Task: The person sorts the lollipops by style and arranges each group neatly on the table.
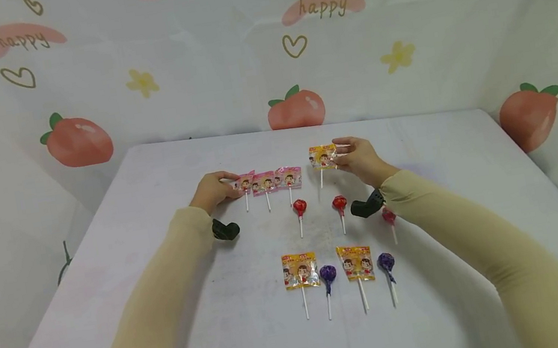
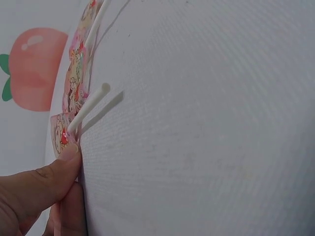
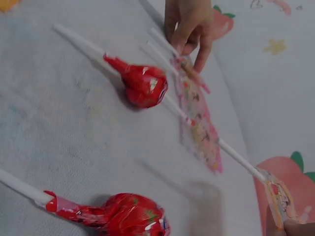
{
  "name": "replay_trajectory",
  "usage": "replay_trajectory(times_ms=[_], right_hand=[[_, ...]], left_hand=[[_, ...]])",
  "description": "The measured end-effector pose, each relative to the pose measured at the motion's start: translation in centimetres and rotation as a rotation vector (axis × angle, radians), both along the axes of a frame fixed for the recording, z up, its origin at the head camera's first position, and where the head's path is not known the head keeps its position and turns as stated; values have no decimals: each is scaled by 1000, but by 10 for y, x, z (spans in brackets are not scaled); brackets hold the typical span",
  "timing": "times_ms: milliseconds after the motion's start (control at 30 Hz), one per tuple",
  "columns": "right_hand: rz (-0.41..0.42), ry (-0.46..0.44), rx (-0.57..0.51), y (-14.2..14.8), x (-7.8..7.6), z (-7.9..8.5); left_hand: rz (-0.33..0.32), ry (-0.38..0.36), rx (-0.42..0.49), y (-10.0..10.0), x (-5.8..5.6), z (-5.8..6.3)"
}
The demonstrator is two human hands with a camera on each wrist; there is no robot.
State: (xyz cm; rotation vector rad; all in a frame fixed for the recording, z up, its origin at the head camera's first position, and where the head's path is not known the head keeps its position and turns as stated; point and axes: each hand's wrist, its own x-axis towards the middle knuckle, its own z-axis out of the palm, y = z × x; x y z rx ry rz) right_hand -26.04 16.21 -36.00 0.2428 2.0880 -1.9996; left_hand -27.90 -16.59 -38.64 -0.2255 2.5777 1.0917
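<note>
My left hand pinches the edge of a pink-wrapped lollipop, the leftmost in a row of pink ones; the left wrist view shows the thumb on its wrapper. Beside it lie two more pink lollipops, the middle one and the right one, their wrappers overlapping. My right hand holds a yellow-wrapped lollipop by the right side of its wrapper, with the white stick pointing down. In the right wrist view only fingertips show at that wrapper.
Nearer than the pink row lie red lollipops, and another red one partly under the right wrist. In front lie yellow lollipops and purple lollipops. A printed cloth backdrop hangs behind the white table.
</note>
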Motion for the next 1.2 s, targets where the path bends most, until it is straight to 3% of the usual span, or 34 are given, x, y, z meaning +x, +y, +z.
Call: replay_trajectory(times_ms=[367, 600, 1200], right_hand=[[114, -36, 132, -6, -6, -11], [119, -100, 160, -13, -10, -19], [172, -58, 474, -18, -13, -14]], left_hand=[[25, -19, 5, 1, 0, 0], [27, -21, 1, 0, -1, -1], [14, -11, 2, 0, -2, -1]])
